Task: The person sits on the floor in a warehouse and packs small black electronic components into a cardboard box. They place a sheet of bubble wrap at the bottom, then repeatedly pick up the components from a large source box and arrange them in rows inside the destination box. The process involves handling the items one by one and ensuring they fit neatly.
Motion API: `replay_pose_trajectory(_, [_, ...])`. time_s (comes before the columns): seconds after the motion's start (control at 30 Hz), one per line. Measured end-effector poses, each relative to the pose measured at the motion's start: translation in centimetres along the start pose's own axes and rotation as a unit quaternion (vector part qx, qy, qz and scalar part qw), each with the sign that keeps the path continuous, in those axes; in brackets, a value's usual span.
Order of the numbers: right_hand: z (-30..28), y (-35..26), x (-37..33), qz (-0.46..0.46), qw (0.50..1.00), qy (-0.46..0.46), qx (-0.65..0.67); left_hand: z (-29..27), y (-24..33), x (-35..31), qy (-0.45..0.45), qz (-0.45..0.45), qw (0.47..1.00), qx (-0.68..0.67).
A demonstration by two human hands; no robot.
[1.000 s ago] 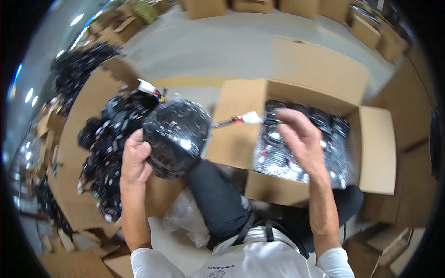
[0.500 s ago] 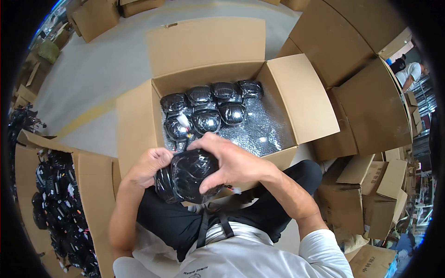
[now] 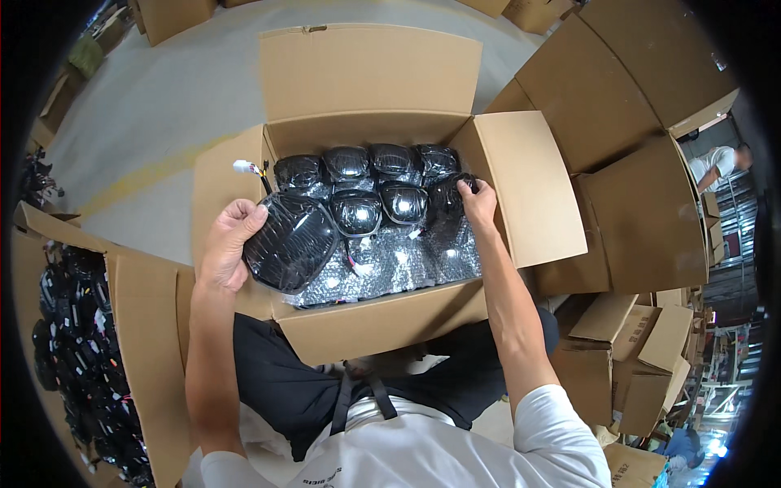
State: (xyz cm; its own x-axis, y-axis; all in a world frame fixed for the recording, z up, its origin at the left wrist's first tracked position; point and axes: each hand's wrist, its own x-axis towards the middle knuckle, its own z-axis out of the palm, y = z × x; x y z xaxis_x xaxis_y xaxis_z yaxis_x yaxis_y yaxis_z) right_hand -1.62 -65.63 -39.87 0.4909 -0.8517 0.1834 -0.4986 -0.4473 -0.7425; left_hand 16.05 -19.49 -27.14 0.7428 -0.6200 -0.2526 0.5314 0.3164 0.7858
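My left hand (image 3: 226,244) grips the edge of a rounded black unit (image 3: 291,246) wrapped in shiny clear film, over the left side of an open carton (image 3: 374,329). From its top stick out wires with a white connector (image 3: 242,166). Inside the carton, at the right end of the second row, my right hand (image 3: 482,203) has its fingers closed on another black wrapped unit (image 3: 447,195). Several like units (image 3: 348,163) stand in a back row. Two more, a glossy one (image 3: 356,213) and its neighbour (image 3: 404,202), sit in front on bubble wrap (image 3: 399,264).
At the left, a second carton (image 3: 150,325) holds a heap of black parts (image 3: 77,358) with wires. Tall cardboard (image 3: 634,220) and opened boxes (image 3: 622,350) stand on my right. A person (image 3: 717,167) in a white top is at the far right.
The black units held together in front of me have been parted. My left hand has lifted one to the left; my right hand has moved another into the carton's right side.
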Motion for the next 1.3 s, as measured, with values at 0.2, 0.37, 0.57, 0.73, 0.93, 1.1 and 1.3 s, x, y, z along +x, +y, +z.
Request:
replay_pose_trajectory(0.2, [0.7,-1.0,-2.8,-0.137,0.943,-0.065,-0.295,0.2,0.3,-0.6,-0.014,0.022,1.000,0.011])
replay_pose_trajectory(0.37, [0.7,-14.9,-8.6,-0.147,0.964,-0.212,0.066,0.6,-0.9,0.0,0.027,0.079,0.993,-0.087])
replay_pose_trajectory(0.57, [2.4,-25.9,-21.1,0.039,0.808,-0.349,0.474,3.1,-2.2,0.3,-0.017,0.137,0.984,-0.111])
replay_pose_trajectory(0.73, [1.1,-28.0,-17.4,-0.022,0.878,-0.159,0.452,2.3,-4.9,-1.2,-0.077,0.052,0.982,0.164])
replay_pose_trajectory(0.93, [0.6,-21.8,-13.6,-0.172,0.904,-0.383,-0.079,-1.6,-10.0,-2.5,-0.262,0.061,0.507,0.819])
replay_pose_trajectory(1.1, [9.6,-15.5,-18.4,0.268,0.716,-0.560,0.320,-1.4,-7.4,-3.8,-0.221,0.070,0.529,0.816])
replay_pose_trajectory(1.3, [9.7,-14.8,-19.6,0.146,0.740,-0.654,0.059,-2.3,1.6,-12.9,-0.078,0.218,0.704,0.672])
